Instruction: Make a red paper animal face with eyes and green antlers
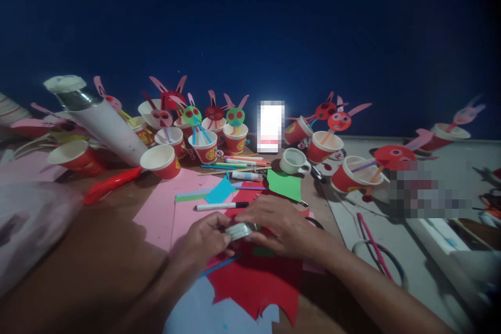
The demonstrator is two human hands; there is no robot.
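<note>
Both hands meet over the middle of the table. My left hand pinches one end of a small whitish, roll-like object. The fingers of my right hand curl round the other end of it, palm down. Just beneath lies red paper with a jagged cut edge, on top of pink paper and a pale blue sheet. A black-capped white marker rests behind my left hand. Green paper and a small blue piece are farther back.
Red paper cups with rabbit-like paper figures stand along the back. Among them are a white mug and a glowing screen. A leaning white cylinder and red tool are left, a plastic bag farther left.
</note>
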